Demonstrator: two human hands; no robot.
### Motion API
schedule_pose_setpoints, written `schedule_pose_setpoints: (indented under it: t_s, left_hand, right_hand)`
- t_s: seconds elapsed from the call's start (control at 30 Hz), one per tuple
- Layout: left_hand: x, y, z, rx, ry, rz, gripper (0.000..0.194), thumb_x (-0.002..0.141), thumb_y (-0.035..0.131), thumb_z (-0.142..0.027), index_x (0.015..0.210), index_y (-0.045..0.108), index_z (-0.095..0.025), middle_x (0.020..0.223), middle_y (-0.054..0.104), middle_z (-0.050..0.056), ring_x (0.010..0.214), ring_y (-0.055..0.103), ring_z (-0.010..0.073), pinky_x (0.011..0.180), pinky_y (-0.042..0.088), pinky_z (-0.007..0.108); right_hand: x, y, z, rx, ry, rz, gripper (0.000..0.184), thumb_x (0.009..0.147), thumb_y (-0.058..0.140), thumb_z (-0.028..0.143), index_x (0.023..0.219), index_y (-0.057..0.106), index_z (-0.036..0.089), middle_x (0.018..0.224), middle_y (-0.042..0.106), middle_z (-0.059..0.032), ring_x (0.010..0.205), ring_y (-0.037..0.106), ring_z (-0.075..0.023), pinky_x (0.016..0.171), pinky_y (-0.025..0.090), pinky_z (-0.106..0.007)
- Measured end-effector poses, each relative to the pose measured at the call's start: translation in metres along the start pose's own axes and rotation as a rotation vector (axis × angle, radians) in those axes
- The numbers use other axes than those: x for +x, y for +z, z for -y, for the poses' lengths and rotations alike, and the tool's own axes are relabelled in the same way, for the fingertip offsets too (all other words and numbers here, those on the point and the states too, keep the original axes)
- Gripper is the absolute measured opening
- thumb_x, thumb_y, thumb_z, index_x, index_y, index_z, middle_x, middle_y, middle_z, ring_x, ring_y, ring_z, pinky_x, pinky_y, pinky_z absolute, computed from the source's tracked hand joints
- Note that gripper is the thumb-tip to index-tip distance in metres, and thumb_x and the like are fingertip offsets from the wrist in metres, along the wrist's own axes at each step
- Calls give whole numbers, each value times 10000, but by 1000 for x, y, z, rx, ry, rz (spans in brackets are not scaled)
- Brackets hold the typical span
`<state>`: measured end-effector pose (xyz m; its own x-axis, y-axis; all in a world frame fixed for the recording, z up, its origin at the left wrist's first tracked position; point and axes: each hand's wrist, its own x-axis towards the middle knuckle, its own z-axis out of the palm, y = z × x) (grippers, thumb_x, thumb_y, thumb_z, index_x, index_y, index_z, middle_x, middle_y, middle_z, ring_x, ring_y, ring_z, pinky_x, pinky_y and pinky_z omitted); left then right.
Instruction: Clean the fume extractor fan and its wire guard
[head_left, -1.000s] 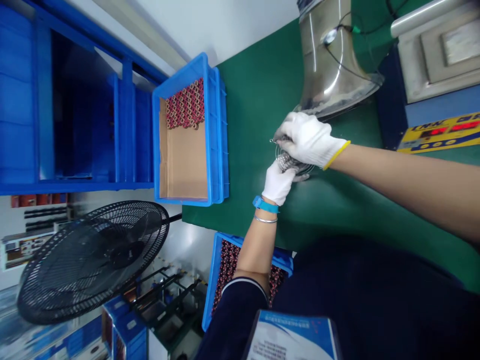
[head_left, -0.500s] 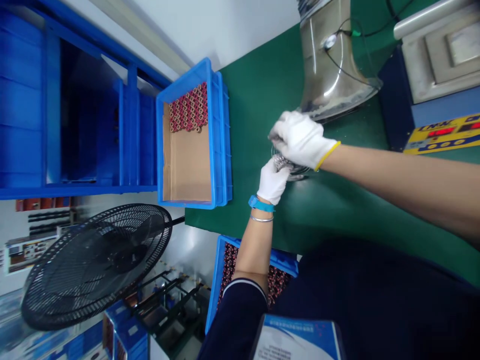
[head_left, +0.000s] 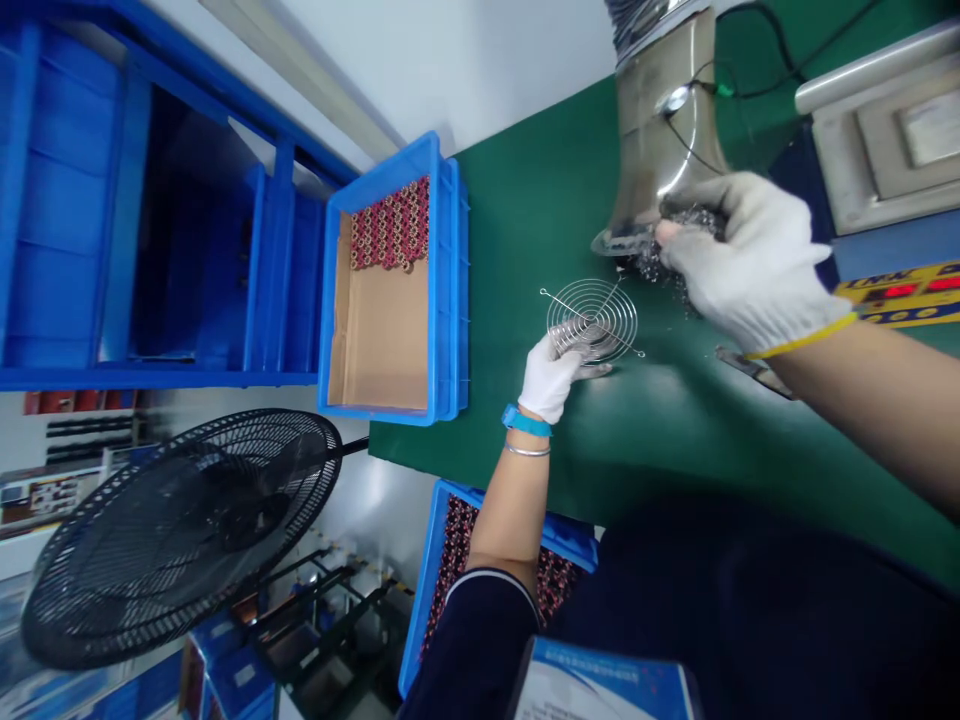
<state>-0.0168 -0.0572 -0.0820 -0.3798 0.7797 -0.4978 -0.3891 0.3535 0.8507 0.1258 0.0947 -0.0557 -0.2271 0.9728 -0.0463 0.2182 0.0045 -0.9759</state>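
My left hand (head_left: 550, 373), in a white glove with a blue wristband, pinches the near edge of a round wire fan guard (head_left: 592, 318) that lies on the green mat (head_left: 540, 190). My right hand (head_left: 750, 258), gloved in white with a yellow cuff, is off to the right of the guard. Its fingers are closed on a dark glittering clump (head_left: 670, 250) at the foot of a shiny steel hood (head_left: 660, 130). What the clump is made of I cannot make out.
A blue crate (head_left: 450, 290) lined with cardboard holds red-copper coils (head_left: 391, 228) at its far end. A second blue crate of coils (head_left: 454, 560) sits below the table edge. A black floor fan (head_left: 180, 530), blue shelving (head_left: 135, 200), a grey machine (head_left: 885, 130) and a yellow display panel (head_left: 900, 285) surround the mat.
My right hand has lifted off the wire guard and moved right to the hood's foot, closing on the clump. The guard is now uncovered; my left hand stays on its edge.
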Motion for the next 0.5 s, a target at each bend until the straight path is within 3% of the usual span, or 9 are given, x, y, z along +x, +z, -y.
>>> schedule_pose_setpoints:
  t_s: [0.07, 0.17, 0.3, 0.43, 0.5]
  left_hand:
    - [2, 1, 3, -26, -5, 21, 488, 788, 776, -207, 1250, 619, -189, 1282, 736, 133, 1086, 764, 282, 1010, 607, 560]
    - [7, 6, 6, -50, -28, 57, 507, 727, 777, -123, 1192, 588, -197, 1151, 759, 73, 1036, 767, 251, 1043, 581, 594]
    - [17, 13, 9, -101, -90, 64, 651, 587, 654, 37, 1179, 554, -213, 959, 745, -15, 1064, 760, 250, 1107, 524, 614]
    - [23, 14, 14, -167, -141, 85, 550, 590, 597, 21, 1096, 597, -196, 881, 733, -16, 972, 765, 226, 1098, 532, 597]
    - [27, 15, 18, -199, -163, 14, 431, 629, 561, 0, 1009, 626, -192, 869, 732, -8, 942, 759, 198, 1094, 550, 529]
  right_hand:
    - [-10, 7, -8, -45, -6, 26, 480, 854, 725, 313, 1291, 692, 116, 1172, 743, -160, 994, 712, -199, 911, 548, -337]
    - [-23, 27, -12, -268, -128, 159, 408, 839, 712, 302, 1209, 695, 132, 1249, 679, -167, 1079, 666, -255, 1002, 519, -424]
    - [-29, 47, -18, -481, -240, 363, 332, 884, 633, 343, 1163, 689, 172, 1331, 603, -161, 1021, 627, -265, 864, 530, -413]
    - [-32, 46, -35, -584, -305, 377, 363, 937, 557, 369, 1205, 694, 166, 1350, 599, -167, 1071, 605, -301, 829, 519, -414]
    - [-40, 45, -44, -587, -339, 389, 366, 955, 528, 379, 1174, 715, 154, 1308, 619, -175, 1118, 595, -332, 858, 522, -444]
